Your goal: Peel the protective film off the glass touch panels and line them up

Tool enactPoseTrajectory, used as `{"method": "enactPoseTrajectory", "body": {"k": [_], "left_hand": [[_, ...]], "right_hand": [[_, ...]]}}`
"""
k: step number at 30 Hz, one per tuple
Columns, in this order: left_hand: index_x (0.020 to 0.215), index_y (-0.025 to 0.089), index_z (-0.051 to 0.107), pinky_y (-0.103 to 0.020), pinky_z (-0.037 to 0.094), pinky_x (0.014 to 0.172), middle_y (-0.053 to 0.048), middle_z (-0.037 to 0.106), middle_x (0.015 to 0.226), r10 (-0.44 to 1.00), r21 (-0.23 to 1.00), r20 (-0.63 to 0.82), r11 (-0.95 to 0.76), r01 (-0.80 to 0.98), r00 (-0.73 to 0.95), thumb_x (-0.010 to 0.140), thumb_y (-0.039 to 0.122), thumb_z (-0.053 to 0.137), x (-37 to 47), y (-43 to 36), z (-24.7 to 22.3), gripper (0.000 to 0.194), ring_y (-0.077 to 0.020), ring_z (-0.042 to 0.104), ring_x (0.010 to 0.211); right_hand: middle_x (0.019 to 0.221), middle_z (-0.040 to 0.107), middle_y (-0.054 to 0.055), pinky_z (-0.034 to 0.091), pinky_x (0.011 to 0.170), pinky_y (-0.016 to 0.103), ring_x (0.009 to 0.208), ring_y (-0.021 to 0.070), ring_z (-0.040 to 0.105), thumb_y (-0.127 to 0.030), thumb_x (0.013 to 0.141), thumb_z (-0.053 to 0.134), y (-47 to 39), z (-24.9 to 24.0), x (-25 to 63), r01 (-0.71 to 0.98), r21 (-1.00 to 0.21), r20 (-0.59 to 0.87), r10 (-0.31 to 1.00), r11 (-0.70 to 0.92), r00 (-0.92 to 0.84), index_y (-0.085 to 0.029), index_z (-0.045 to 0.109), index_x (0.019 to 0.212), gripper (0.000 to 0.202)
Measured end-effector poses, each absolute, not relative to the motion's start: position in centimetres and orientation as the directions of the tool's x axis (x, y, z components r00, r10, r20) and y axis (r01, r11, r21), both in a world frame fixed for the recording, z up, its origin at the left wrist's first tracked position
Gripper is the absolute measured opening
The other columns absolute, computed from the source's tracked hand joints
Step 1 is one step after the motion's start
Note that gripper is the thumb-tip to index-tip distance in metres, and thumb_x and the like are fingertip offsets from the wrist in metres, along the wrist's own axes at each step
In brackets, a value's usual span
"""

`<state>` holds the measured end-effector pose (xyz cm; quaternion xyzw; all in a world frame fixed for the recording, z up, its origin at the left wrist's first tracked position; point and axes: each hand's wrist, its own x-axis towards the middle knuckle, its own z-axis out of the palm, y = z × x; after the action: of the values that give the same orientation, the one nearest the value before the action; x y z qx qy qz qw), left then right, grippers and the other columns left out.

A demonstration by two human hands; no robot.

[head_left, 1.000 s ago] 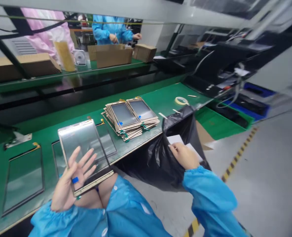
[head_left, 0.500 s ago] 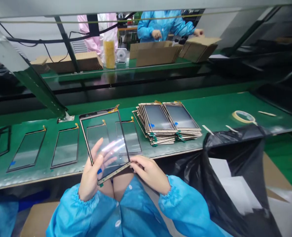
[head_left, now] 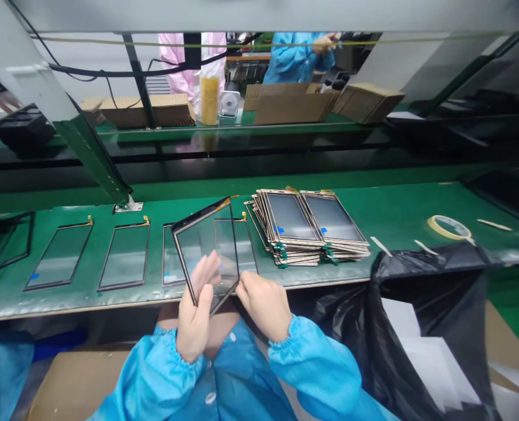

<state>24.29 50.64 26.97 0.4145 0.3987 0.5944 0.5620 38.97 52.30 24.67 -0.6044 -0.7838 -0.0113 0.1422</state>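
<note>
Tilted above the bench's front edge is a clear touch screen panel (head_left: 215, 240) with a black frame and an orange flex tab at its top. My left hand (head_left: 197, 313) grips its left side, thumb on the near face and fingers behind the glass. The fingers of my right hand (head_left: 263, 301) are pinched at its lower right corner. Behind it, more framed panels lie flat in a row, among them one panel (head_left: 125, 257) to the left. Just right of my hands, two stacks of panels (head_left: 288, 216) with blue stickers and green tabs stand side by side.
A roll of tape (head_left: 449, 227) and thin pale strips lie on the green bench (head_left: 400, 204) at right. A black bag (head_left: 386, 275) with white sheets hangs at the front edge. Across the divider stand cardboard boxes (head_left: 292, 105) and two people in smocks.
The panel has turned more edge-on and its lower edge has tipped away from view. My left hand has shifted right with it. The person in blue opposite has raised their hands.
</note>
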Motion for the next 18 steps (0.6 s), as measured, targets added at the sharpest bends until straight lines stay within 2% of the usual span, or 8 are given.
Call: {"method": "enactPoseTrajectory", "body": {"k": [5, 8, 10, 13, 15, 16, 18], "left_hand": [[0.131, 0.028, 0.046, -0.04, 0.044, 0.102, -0.008, 0.049, 0.141, 1.0, 0.931, 0.01, -0.01, -0.365, -0.002, 0.094, 0.03, 0.047, 24.3, 50.9, 26.4, 0.038, -0.0255, 0.047, 0.128], [0.134, 0.027, 0.043, -0.039, 0.042, 0.103, -0.009, 0.049, 0.141, 1.0, 0.927, -0.004, -0.001, -0.375, -0.013, 0.094, 0.031, 0.046, 24.2, 51.4, 25.9, 0.04, -0.0244, 0.048, 0.128], [0.136, 0.025, 0.039, -0.04, 0.042, 0.103, -0.011, 0.049, 0.14, 0.999, 0.913, -0.048, 0.041, -0.405, -0.006, 0.094, 0.032, 0.047, 23.9, 51.9, 25.6, 0.043, -0.0243, 0.048, 0.127], [0.139, 0.024, 0.034, -0.04, 0.044, 0.1, -0.013, 0.049, 0.14, 0.984, 0.871, -0.157, 0.177, -0.458, 0.083, 0.092, 0.035, 0.049, 23.2, 52.8, 25.2, 0.05, -0.0257, 0.051, 0.125], [0.14, 0.024, 0.033, -0.039, 0.045, 0.098, -0.013, 0.05, 0.139, 0.964, 0.834, -0.212, 0.263, -0.484, 0.159, 0.091, 0.038, 0.051, 22.8, 52.9, 24.9, 0.053, -0.0261, 0.051, 0.125], [0.14, 0.024, 0.034, -0.039, 0.045, 0.098, -0.012, 0.052, 0.138, 0.951, 0.809, -0.234, 0.306, -0.502, 0.203, 0.091, 0.041, 0.05, 22.7, 52.9, 24.8, 0.054, -0.0263, 0.051, 0.125], [0.14, 0.023, 0.037, -0.038, 0.046, 0.096, -0.009, 0.059, 0.131, 0.908, 0.736, -0.277, 0.411, -0.538, 0.314, 0.092, 0.049, 0.044, 22.7, 52.6, 24.6, 0.055, -0.0281, 0.051, 0.124]], "right_hand": [[0.067, 0.06, 0.002, 0.02, 0.052, 0.03, 0.059, 0.018, 0.059, -0.011, 0.085, 0.048, 52.2, 25.9, 38.9, 0.966, -0.067, 0.106, 0.965, 0.249, -0.241, -0.017, 0.05, 0.073, 0.014], [0.067, 0.06, 0.002, 0.022, 0.053, 0.03, 0.059, 0.0172, 0.058, -0.008, 0.082, 0.048, 51.5, 26.6, 38.4, 0.939, -0.11, 0.02, 0.945, 0.326, -0.326, -0.017, 0.051, 0.072, 0.014], [0.066, 0.059, 0.0, 0.023, 0.053, 0.029, 0.058, 0.0149, 0.055, -0.008, 0.079, 0.049, 50.9, 27.2, 37.9, 0.854, -0.262, -0.005, 0.884, 0.45, -0.467, -0.018, 0.051, 0.068, 0.015], [0.061, 0.056, -0.003, 0.028, 0.053, 0.025, 0.055, 0.0107, 0.049, -0.008, 0.075, 0.05, 50.1, 28.6, 37.5, 0.548, -0.665, 0.068, 0.771, 0.508, -0.633, -0.018, 0.052, 0.064, 0.015], [0.059, 0.055, -0.003, 0.034, 0.052, 0.021, 0.053, 0.0092, 0.048, -0.011, 0.076, 0.049, 50.1, 30.2, 37.5, 0.227, -0.895, 0.146, 0.731, 0.385, -0.667, -0.018, 0.056, 0.066, 0.014], [0.059, 0.055, -0.003, 0.037, 0.052, 0.02, 0.053, 0.0089, 0.049, -0.015, 0.079, 0.05, 50.5, 31.0, 37.5, 0.071, -0.953, 0.177, 0.729, 0.295, -0.661, -0.017, 0.057, 0.068, 0.014], [0.066, 0.058, 0.0, 0.041, 0.05, 0.02, 0.053, 0.0089, 0.051, -0.023, 0.082, 0.053, 52.0, 32.8, 37.8, -0.13, -0.981, 0.194, 0.785, 0.145, -0.589, -0.016, 0.058, 0.07, 0.014]]}}
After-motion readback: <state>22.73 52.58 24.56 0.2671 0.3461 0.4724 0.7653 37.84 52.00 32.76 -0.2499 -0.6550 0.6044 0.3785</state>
